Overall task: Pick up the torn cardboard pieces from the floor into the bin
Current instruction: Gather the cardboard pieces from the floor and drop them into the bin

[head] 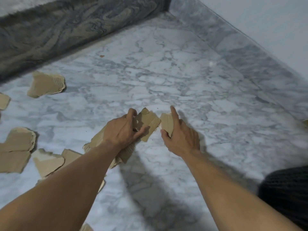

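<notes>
My left hand (124, 130) grips a stack of torn brown cardboard pieces (148, 124) just above the marble floor at the centre of the view. My right hand (180, 135) pinches a smaller cardboard piece (166, 123) right beside that stack, with the index finger stretched out. Several more torn pieces lie on the floor to the left: one at the far left back (46, 85), one at the left edge (17, 144) and one nearer my left forearm (48, 162). A black mesh bin (286, 192) shows at the lower right edge.
A dark patterned mattress or sofa side (66, 30) runs along the back left. A marble skirting (250, 55) and white wall close the right side. A small cardboard scrap (305, 123) lies at the right edge, and a tiny crumb (101, 56) near the back.
</notes>
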### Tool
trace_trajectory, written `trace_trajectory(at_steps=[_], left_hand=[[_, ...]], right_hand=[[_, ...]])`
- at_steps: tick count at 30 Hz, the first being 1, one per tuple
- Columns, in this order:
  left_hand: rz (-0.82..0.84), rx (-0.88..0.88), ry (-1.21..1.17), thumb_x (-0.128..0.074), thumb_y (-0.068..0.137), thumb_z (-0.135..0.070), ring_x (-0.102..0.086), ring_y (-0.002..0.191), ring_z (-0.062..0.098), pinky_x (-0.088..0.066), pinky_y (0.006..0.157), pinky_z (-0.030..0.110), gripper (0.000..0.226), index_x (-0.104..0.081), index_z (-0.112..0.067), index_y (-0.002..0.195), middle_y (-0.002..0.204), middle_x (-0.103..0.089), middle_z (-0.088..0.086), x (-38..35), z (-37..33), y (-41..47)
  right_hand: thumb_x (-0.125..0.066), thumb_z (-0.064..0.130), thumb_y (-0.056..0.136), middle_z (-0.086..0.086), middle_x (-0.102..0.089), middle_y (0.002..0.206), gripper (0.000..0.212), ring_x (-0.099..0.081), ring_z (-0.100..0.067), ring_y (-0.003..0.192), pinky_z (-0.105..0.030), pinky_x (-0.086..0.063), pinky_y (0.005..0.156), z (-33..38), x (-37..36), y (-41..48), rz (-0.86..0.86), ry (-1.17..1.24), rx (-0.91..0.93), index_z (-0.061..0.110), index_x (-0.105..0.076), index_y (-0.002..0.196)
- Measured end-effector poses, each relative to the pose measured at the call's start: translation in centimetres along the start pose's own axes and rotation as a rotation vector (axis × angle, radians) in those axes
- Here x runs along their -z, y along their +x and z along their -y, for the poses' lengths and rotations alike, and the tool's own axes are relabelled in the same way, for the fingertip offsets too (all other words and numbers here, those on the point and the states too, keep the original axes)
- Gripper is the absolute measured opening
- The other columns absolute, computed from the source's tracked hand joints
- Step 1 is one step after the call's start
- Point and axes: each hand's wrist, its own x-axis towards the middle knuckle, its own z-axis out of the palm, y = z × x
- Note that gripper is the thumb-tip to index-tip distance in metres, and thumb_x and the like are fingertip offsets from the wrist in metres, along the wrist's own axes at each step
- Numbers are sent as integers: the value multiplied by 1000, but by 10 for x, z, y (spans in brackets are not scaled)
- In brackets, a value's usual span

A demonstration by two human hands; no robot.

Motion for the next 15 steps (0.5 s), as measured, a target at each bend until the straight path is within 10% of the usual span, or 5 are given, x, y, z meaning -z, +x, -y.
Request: trace_trajectory(at_steps=[6,15], left_hand=[[36,-150,-15,-50,97,-59,-67,104,27,-47,71,34,56,-35,-48,149,123,-69,-4,33,-34,-19],[-123,-213,-146,-53,100,-50,-63,63,11,-36,52,25,14,-61,-40,94,67,-69,-15,133,-154,-43]], right_hand=[[-36,60,96,-2,-50,117,78,-60,-27,85,-41,-53,74,-27,67,-46,33,-21,-43,49,16,154],[-33,61,95,-3,-49,124,71,-61,-31,96,-42,-48,78,-66,231,-125,-178,-111,-140,45,1,157]])
